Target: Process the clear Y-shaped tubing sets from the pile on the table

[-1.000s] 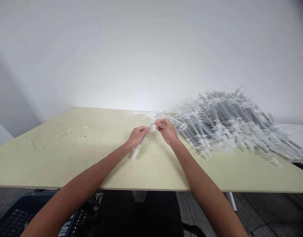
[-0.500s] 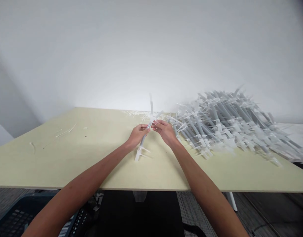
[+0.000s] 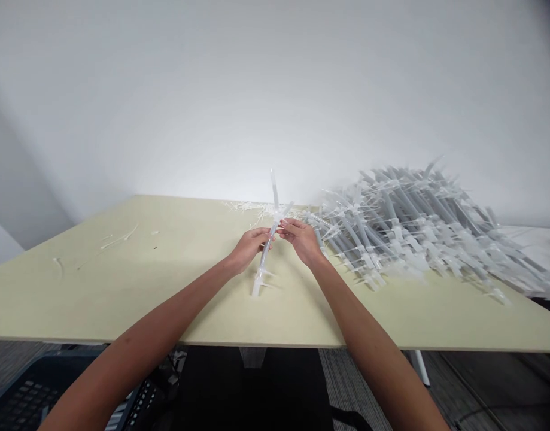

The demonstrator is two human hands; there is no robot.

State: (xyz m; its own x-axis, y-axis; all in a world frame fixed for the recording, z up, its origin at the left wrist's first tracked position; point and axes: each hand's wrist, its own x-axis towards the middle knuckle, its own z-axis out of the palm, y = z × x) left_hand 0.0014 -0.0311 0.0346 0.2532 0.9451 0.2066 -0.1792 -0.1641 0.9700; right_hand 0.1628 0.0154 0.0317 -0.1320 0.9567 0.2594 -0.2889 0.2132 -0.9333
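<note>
Between my hands, above the table, is a translucent plastic tube (image 3: pixel 266 251) with a branched white fitting near its upper end and another fitting with thin cable-tie tails near its lower end. My left hand (image 3: pixel 251 246) is closed around the tube's middle. Just below the upper fitting, my right hand (image 3: pixel 300 237) pinches the piece with thumb and fingers; the exact spot is hidden by the fingertips. A short tube stub points up and right from that fitting, while a longer one rises toward the wall.
A large heap of similar tube assemblies (image 3: pixel 404 221) covers the table's right side. Small white cut-off strips (image 3: pixel 252 206) lie at the back edge. A few loose cable ties (image 3: pixel 119 239) are on the left of the table (image 3: pixel 158 299). Below, a dark plastic basket (image 3: pixel 36 383) stands at left.
The tube has turned slightly, its lower end shifting a little to the right. My left fingers have changed position on it; my right hand stays at the upper fitting.
</note>
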